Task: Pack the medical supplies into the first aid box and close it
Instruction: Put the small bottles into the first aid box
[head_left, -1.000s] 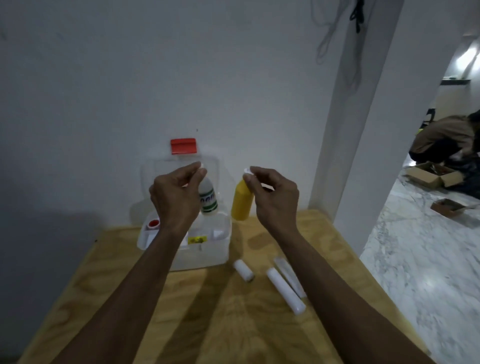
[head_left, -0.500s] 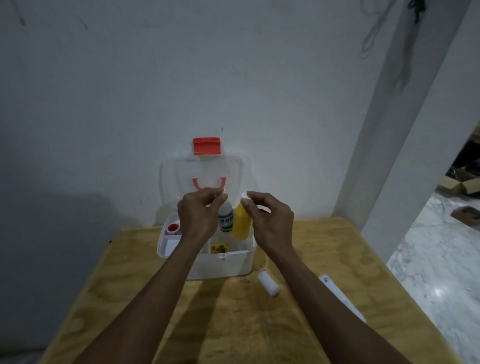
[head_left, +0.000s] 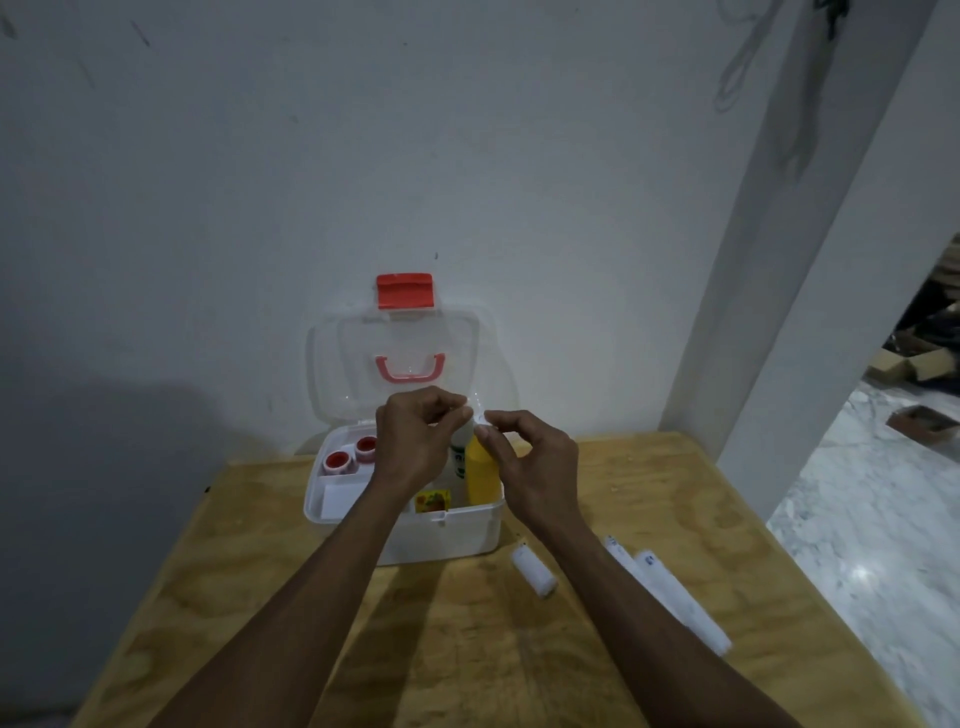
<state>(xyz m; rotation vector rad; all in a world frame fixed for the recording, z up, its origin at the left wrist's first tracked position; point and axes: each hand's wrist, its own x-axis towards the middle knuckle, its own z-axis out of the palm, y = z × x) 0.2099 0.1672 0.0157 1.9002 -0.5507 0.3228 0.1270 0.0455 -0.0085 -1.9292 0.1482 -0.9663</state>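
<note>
the first aid box (head_left: 447, 540) sits open at the back of the wooden worktop (head_left: 467, 649), its clear lid (head_left: 332, 374) upright against the wall with a red latch (head_left: 405, 291) on top. the left hand (head_left: 415, 441) has its grip pinched closed on the top of a white bottle (head_left: 460, 457), and the right hand (head_left: 535, 467) has its grip pinched closed on the top of a yellow bottle (head_left: 482, 475); both bottles stand upright in the box's right side, touching. 2 red-topped containers (head_left: 337, 461) sit in its left rear, and a yellow packet (head_left: 432, 502) lies near the front wall. 1 short white roll (head_left: 534, 571) and 2 longer white tubes (head_left: 675, 597) lie on the worktop right of the box.
</note>
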